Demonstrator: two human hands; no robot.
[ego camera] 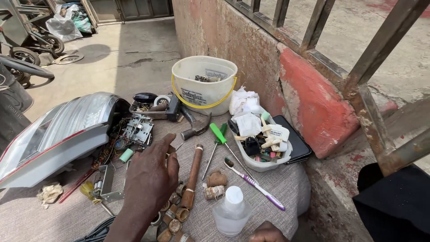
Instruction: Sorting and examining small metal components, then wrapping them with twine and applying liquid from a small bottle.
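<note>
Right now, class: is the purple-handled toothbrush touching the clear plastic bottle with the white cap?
Apart. The head view shows grey cloth between the purple-handled toothbrush and the clear plastic bottle.

At frame centre, a left hand (150,177) hovers over small brown pipe fittings (172,215). Right of it lies a long brown wooden handle (193,175), then a green-handled screwdriver (218,134). A clear plastic bottle (231,211) stands lower centre; a white plastic bucket (204,85) sits behind, upper centre.
</note>
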